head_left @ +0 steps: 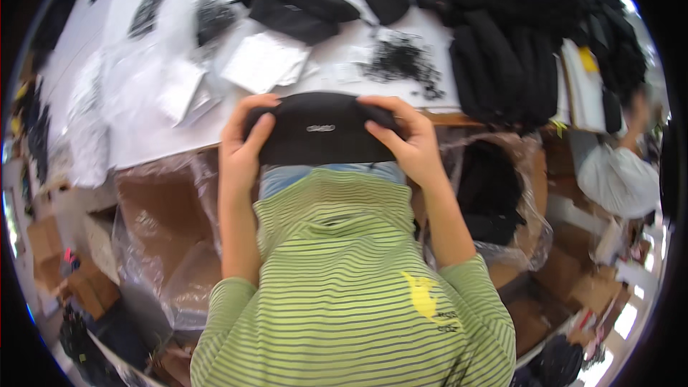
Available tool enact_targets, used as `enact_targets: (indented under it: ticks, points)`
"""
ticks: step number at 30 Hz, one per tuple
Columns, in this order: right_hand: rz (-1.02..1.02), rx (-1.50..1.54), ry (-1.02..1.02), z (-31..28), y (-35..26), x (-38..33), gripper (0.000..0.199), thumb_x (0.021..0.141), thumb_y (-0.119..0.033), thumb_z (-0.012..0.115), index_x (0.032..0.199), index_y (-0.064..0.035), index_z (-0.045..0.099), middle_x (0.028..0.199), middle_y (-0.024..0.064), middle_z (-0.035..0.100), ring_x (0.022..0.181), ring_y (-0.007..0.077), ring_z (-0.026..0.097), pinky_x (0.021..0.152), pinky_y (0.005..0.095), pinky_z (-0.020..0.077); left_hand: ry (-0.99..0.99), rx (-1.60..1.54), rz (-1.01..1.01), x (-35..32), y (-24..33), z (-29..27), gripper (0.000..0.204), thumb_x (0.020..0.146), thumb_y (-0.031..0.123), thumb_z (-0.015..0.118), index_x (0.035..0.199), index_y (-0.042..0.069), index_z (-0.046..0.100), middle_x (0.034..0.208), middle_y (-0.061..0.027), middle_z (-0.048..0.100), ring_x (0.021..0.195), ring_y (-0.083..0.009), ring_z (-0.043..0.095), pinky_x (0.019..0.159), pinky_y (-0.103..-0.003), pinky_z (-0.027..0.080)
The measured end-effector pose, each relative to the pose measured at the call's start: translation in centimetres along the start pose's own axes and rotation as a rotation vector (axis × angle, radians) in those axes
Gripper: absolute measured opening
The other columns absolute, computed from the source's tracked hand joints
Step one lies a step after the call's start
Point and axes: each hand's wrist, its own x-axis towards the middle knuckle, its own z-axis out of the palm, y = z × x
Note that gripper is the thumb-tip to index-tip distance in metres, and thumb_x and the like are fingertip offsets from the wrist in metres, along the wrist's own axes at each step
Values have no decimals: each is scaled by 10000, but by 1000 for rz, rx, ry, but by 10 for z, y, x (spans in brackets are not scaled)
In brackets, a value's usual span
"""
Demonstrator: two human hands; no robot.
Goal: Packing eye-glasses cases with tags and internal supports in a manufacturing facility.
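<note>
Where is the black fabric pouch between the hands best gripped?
The black fabric pouch is probably best pinched at its two short ends, left hand from the left, right hand from the right: it is wider than tall, leaving the middle uncovered.

A narrow bare strip of the white table (340, 80) runs above the black pouch (322, 145) at the centre of the frame; white cards (259, 64) crowd it above the left hand (244, 132), loose small black parts (398, 59) above the right hand (410, 132). Clear plastic bags (129, 97) obstruct the left, heaped black fabric pieces (505, 64) the upper right. Flat black pouches (304, 11) bar the upper centre. Between bags and table edge, left of centre, there is open surface.
</note>
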Motion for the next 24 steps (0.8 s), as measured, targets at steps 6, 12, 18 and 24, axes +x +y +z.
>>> enact_targets:
  ticks: [6, 12, 18, 24]
  points:
    - [-59, -302, 83, -45, -28, -10, 198, 827, 9, 637, 1016, -28, 684, 968, 58, 635, 900, 143, 587, 803, 243, 441, -71, 21, 54, 6, 0, 12, 203, 942, 165, 547, 1079, 31, 615, 1262, -101, 541, 1055, -174, 535, 913, -281, 400]
    - [-608, -869, 1060, -153, -57, -7, 236, 827, 38, 629, 1058, -7, 652, 1044, 94, 636, 973, 211, 586, 877, 300, 437, 284, 938, 383, 56, -34, -26, 358, 910, 214, 604, 1243, 85, 572, 1350, -133, 478, 1206, -287, 471, 1021, -394, 358]
    - [-677, -1174, 970, -194, -37, 11, 346, 777, 56, 645, 1105, -55, 646, 1034, 106, 619, 969, 285, 582, 863, 357, 445, 259, 1272, 392, 80, -67, -48, 487, 869, 339, 638, 1290, 110, 548, 1394, -154, 445, 1278, -349, 403, 1067, -452, 294]
    - [-293, -1186, 711, -190, -6, 22, 318, 820, -125, 671, 1135, -165, 644, 1121, 88, 565, 1051, 284, 557, 904, 381, 416, 173, 1223, 249, 79, -69, -47, 480, 855, 329, 650, 1274, 112, 561, 1386, -146, 458, 1262, -343, 419, 1051, -458, 306]
